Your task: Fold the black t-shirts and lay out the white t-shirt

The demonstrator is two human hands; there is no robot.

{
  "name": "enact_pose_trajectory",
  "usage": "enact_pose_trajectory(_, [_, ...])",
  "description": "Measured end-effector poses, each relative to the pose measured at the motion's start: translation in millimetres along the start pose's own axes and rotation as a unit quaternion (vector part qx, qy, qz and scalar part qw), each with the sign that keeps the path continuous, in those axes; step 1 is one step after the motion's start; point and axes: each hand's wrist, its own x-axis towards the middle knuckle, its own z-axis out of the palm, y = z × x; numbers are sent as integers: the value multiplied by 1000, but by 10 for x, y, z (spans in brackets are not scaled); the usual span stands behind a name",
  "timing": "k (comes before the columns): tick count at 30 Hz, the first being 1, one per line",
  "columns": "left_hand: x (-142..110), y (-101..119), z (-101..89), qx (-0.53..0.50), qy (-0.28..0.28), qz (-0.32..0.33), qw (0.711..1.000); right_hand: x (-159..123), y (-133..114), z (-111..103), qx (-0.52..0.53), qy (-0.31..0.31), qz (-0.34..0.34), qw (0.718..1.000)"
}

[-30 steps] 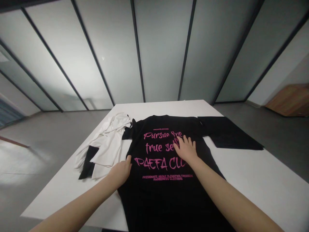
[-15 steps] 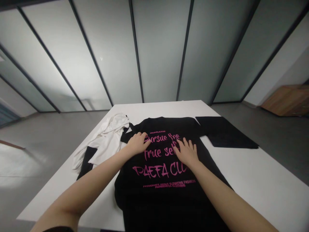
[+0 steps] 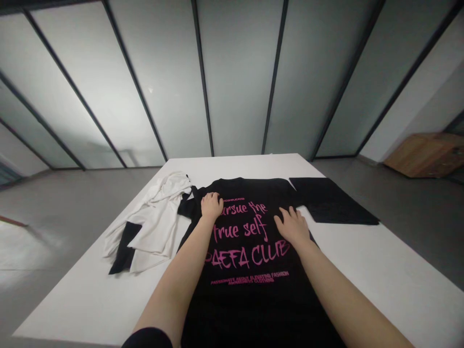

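Left hand [image 3: 211,205] flat on black T-shirt [image 3: 250,304] by collar, right hand [image 3: 292,226] spread near its edge.

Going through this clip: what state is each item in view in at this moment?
Black shirt: lying flat, pink print facing up.
Sleeve: spread out flat, to the shirt's right.
Left hand: open, resting on the shirt near the collar.
Right hand: open, resting on the shirt.
White garment: crumpled, beside the shirt.
Black cloth: partly under the white garment.
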Motion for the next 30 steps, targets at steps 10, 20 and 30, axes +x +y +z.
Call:
enact_pose_trajectory(10, [18,-255,-240,-62,105,-80,989,-259,194,33,-28,1,24,999])
enact_pose_trajectory(20, [82,-821,-490,99,-33,-234,967,505,142,-399,60,12,104,993])
enact_pose_trajectory(30, [181,-831,-614,34,-156,-210,965,1075,-16,-230,105,19,57,993])
